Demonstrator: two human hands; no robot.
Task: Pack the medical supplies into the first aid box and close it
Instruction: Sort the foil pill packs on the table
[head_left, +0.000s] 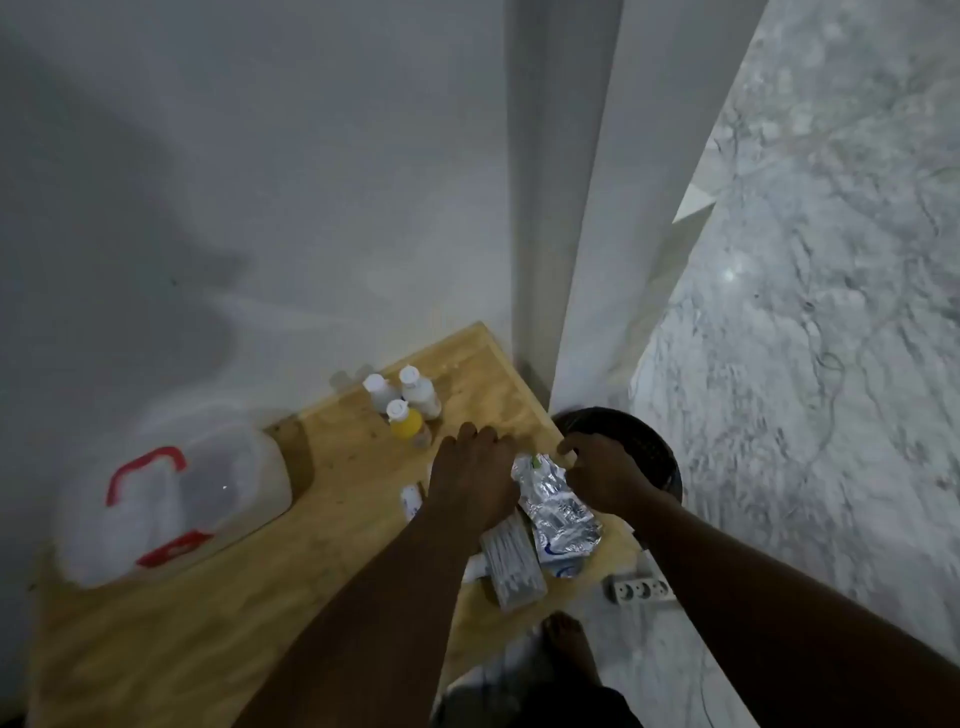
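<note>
A clear plastic first aid box (171, 499) with a red handle and red latch lies at the left of the wooden table (291, 613). Three small bottles (405, 402), one with yellow liquid, stand at the far edge. My left hand (475, 480) rests palm down over the supplies at the right end of the table. My right hand (605, 470) pinches the top edge of a silver foil pouch (558, 506). A clear packet of cotton swabs (511, 564) lies beside the pouch, below my left hand. A small white item (410, 501) lies left of that hand.
A dark round bin (639, 441) stands on the marble floor just past the table's right corner. A white power strip (641, 590) lies on the floor by the table. My bare foot (571, 649) is below the table edge. A white wall is behind.
</note>
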